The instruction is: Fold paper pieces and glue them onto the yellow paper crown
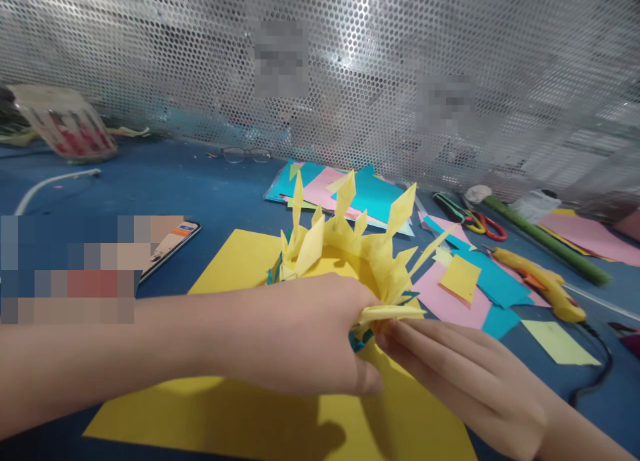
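A pale yellow paper crown (345,235) with tall pointed tips and bits of teal at its base stands over a large yellow paper sheet (220,417). Reaching in from the left, my left hand (310,334) grips the crown's near side, its fingers mostly hidden behind the wall and the thumb outside. My right hand (475,374) comes from the lower right, its fingertips pinched on the near right part of the crown, against a folded tip. The exact spot between both hands is partly covered by fingers.
Behind the crown lie teal and pink papers (320,184). At right are more paper scraps (460,279), a yellow glue gun (543,281) with a black cord, scissors (493,227) and a green stick (545,237). Leftward are a phone (175,247), glasses (246,155) and a jar (75,127).
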`<act>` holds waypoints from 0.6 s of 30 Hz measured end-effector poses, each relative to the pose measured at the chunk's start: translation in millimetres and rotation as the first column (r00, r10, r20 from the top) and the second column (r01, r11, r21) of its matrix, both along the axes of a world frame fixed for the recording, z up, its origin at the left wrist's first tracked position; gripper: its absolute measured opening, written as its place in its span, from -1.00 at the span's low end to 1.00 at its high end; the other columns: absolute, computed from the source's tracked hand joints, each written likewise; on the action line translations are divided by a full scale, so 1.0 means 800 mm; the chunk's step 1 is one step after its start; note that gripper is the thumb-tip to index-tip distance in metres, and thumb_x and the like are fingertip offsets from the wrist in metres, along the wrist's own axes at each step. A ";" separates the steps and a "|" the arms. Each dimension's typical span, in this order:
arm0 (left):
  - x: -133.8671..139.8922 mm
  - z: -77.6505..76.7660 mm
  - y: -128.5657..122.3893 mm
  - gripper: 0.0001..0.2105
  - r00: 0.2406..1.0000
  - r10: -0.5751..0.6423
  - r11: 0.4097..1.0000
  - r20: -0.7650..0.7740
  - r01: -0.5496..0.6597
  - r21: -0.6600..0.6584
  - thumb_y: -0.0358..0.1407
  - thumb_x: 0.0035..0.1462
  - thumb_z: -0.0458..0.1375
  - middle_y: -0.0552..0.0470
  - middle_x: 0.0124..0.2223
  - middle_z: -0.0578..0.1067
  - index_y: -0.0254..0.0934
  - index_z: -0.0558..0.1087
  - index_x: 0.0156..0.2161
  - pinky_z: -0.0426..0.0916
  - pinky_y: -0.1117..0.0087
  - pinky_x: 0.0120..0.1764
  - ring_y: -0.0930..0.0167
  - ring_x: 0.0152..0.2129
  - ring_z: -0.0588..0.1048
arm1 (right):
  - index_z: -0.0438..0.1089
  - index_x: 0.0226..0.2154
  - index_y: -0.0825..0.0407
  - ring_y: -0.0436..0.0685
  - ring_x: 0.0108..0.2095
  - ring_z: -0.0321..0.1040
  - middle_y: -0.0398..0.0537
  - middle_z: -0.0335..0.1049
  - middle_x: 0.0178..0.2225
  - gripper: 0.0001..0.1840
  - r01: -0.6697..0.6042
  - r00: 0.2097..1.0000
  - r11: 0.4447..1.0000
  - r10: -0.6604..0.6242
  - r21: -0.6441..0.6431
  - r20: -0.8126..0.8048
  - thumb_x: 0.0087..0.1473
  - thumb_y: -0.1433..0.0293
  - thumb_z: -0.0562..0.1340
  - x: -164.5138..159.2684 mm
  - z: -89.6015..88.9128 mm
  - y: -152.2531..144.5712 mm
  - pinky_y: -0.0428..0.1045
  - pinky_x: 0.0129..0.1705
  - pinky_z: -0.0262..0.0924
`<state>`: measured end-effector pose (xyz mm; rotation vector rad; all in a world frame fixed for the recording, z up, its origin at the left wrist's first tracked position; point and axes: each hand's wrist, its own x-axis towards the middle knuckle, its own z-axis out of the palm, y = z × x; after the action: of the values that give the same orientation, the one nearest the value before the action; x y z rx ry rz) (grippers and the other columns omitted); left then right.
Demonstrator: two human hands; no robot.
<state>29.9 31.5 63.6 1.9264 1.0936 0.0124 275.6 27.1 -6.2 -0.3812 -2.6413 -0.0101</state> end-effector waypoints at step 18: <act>0.000 -0.002 -0.002 -0.88 1.000 0.008 1.000 0.014 -0.008 0.008 -0.25 0.00 0.23 0.09 -0.30 0.60 -0.15 0.37 -0.35 0.33 0.33 -0.35 0.27 -0.37 0.56 | 0.25 0.20 0.25 0.18 0.01 0.52 0.22 0.57 -0.02 -0.50 -0.011 1.000 0.999 0.012 -0.034 0.010 0.24 0.63 -0.03 0.000 0.000 0.001 -0.07 0.05 0.44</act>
<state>29.9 30.1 62.1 1.9259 1.0939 0.0344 275.7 27.8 -6.2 -0.3782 -2.6570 0.0372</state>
